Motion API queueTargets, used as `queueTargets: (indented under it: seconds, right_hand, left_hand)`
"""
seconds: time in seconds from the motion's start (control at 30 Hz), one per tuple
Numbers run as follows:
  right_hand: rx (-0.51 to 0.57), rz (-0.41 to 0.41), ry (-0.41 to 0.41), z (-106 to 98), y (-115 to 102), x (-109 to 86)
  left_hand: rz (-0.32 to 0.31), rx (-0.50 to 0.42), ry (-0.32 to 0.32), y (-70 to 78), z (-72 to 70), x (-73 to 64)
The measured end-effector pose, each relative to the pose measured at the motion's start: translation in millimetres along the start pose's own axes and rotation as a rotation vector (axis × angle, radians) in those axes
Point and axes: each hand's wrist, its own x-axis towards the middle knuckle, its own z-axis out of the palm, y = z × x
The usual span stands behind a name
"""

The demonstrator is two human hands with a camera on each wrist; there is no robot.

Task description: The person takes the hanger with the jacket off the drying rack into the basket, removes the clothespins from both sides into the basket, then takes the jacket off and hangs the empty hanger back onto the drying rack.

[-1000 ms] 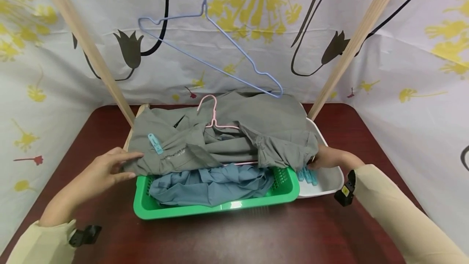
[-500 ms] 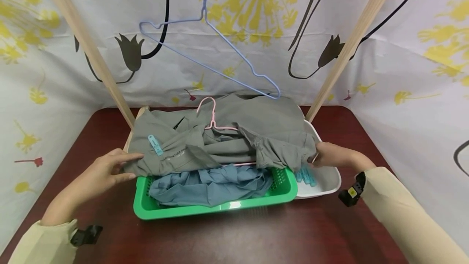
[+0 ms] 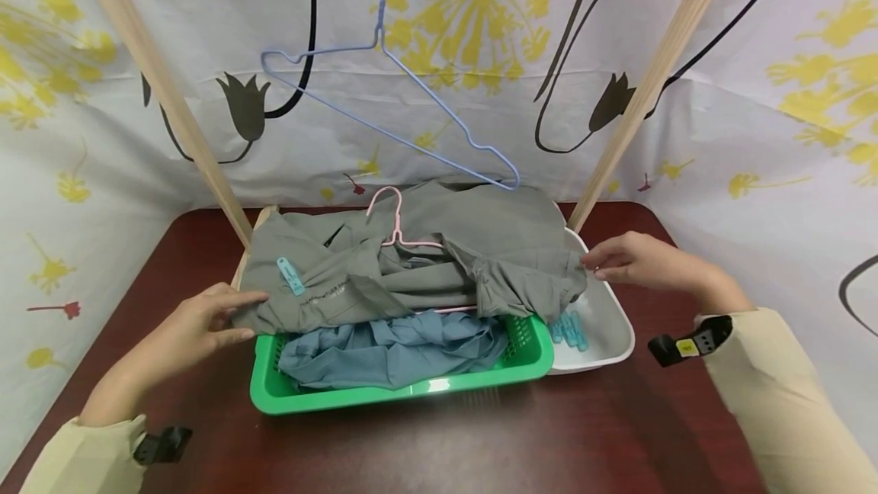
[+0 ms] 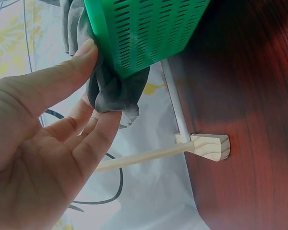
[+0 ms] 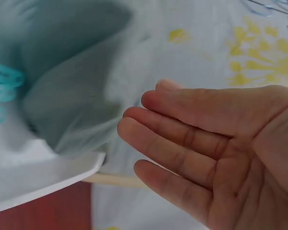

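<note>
A grey shirt (image 3: pixel 494 227) lies rumpled over a green basket (image 3: pixel 411 391), with a pink hanger (image 3: pixel 398 223) at its collar. My left hand (image 3: pixel 199 326) is at the shirt's left end; in the left wrist view, its thumb and fingers (image 4: pixel 103 134) hold the grey cloth edge between them. Beside the shirt's right end, my right hand (image 3: pixel 652 261) has its fingers extended. The right wrist view shows those fingers (image 5: pixel 168 148) close together, apart from the cloth and holding nothing. A light-blue clothespin (image 3: pixel 291 276) lies on the shirt's left part.
Blue cloth (image 3: pixel 391 349) fills the green basket. Several clothespins (image 3: pixel 569 330) sit in a white basin (image 3: pixel 610 326) at the right. A blue hanger (image 3: pixel 384 120) hangs above, between wooden posts (image 3: pixel 624 136) of a rack. All stands on a dark red table (image 3: pixel 439 456).
My right hand has let go of the shirt's right end; it has risen slightly and its fingers have straightened. The left hand stays in place. The head view has tilted up a little.
</note>
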Motion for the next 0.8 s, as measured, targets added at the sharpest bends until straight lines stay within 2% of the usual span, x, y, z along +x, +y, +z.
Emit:
queueTargets:
  seconds: [0.13,0.4,0.63,0.8]
  right_hand:
    - [-0.047,-0.061,0.057,-8.5,-11.7,2.5]
    - [-0.054,-0.160,0.061,-14.7,-39.2,13.2]
    - [-0.043,-0.137,0.017,-18.4,-64.2,31.4]
    - [-0.054,-0.189,-0.046,-19.8,-82.7,50.1]
  left_hand:
    - [-0.003,-0.002,0.003,0.3,-0.1,-0.6]
    - [0.001,0.004,0.001,0.0,-0.3,-0.2]
    - [0.013,0.000,0.005,-0.1,-0.6,-0.8]
    - [0.018,-0.004,-0.001,0.2,-0.3,-0.7]
